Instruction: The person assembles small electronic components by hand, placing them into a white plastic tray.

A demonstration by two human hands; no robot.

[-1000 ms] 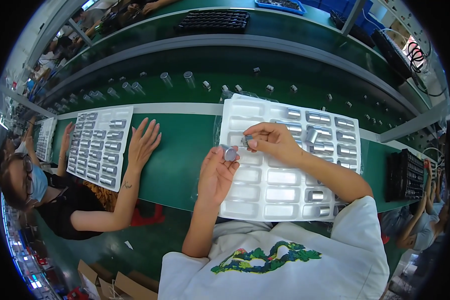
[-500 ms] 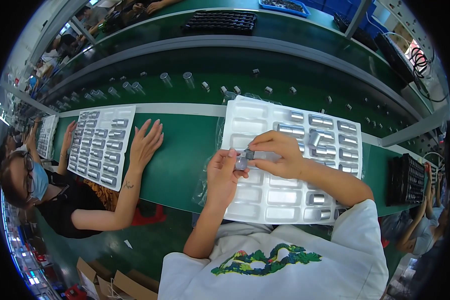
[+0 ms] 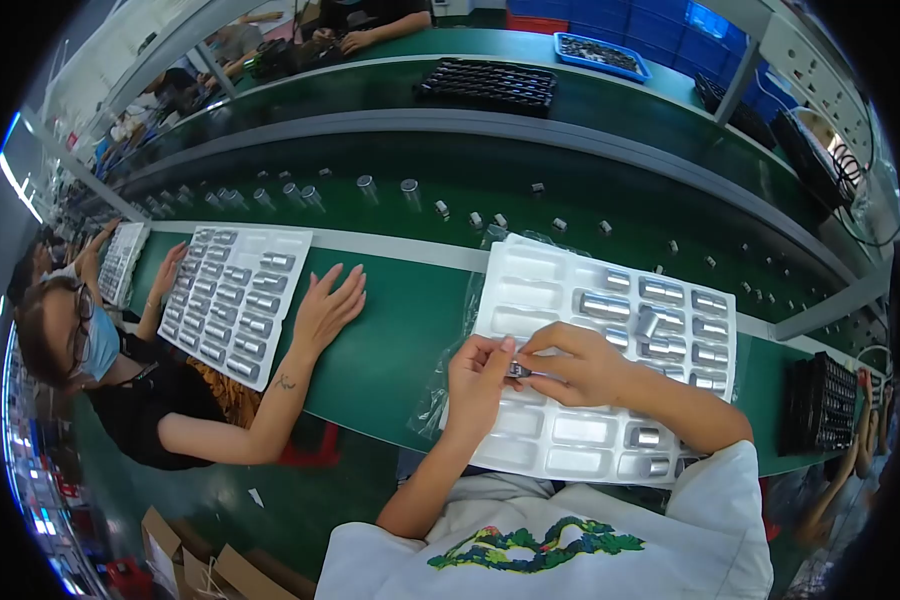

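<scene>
Over a white moulded tray (image 3: 583,430), my left hand (image 3: 475,388) and my right hand (image 3: 585,368) meet, fingertips pinched together. Between them is a small dark-and-silver metal part (image 3: 517,370), mostly covered by the fingers, so its full shape is hidden. Several silver metal cylinders (image 3: 662,291) lie in the tray's right-hand pockets. One short cylinder (image 3: 647,322) sits askew on top of the others. The pockets on the tray's left and near side hold nothing, where my hands do not cover them.
At left, a co-worker's hand (image 3: 328,312) rests on the green bench (image 3: 390,330) beside another tray of cylinders (image 3: 232,300). Silver cylinders and small metal parts (image 3: 475,219) stand in a row on the conveyor behind. A black stacked tray (image 3: 820,400) is at right.
The whole view has shifted, so the scene sits lower and further right. My hands have closed in around the part, which shows less; a silver round end visible before is now hidden.
</scene>
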